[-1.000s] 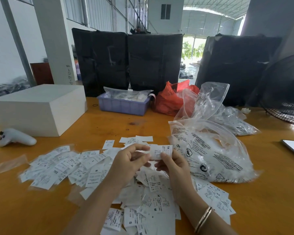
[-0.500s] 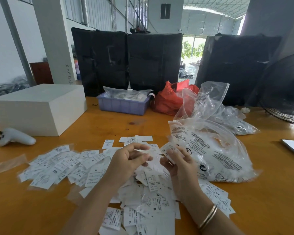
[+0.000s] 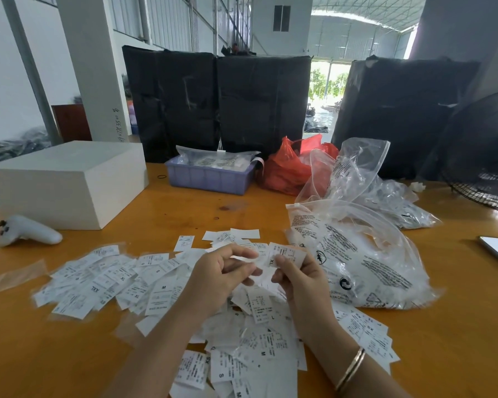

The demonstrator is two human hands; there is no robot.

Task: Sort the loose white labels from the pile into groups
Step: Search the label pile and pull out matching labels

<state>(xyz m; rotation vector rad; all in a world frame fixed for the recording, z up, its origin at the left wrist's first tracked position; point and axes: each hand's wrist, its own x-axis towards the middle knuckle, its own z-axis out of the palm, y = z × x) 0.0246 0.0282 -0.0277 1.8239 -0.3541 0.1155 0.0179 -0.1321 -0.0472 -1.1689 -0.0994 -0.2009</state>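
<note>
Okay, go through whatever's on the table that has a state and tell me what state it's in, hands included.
Right hand: fingers pinching a white label.
White label: held up, XL showing.
Left hand: fingers curled, touching a label edge.
Label pile: loose, unsorted.
Spread labels: laid out left of pile.
Printed clear bag: open, lying on table.
Red bag: crumpled, open.
Purple tray: filled.
White box: closed.

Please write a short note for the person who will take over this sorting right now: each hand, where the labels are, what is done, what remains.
Right hand pinches an XL label above the pile.
Left hand has its fingers curled at a white slip beside it; the grip is unclear.
Main pile of labels lies under both hands, unsorted.
A spread of labels sits to the left, with sizes mixed, and a few lie behind the hands.
Done: no tidy group visible yet.
Left: place the XL label, then sort the pile.
</note>
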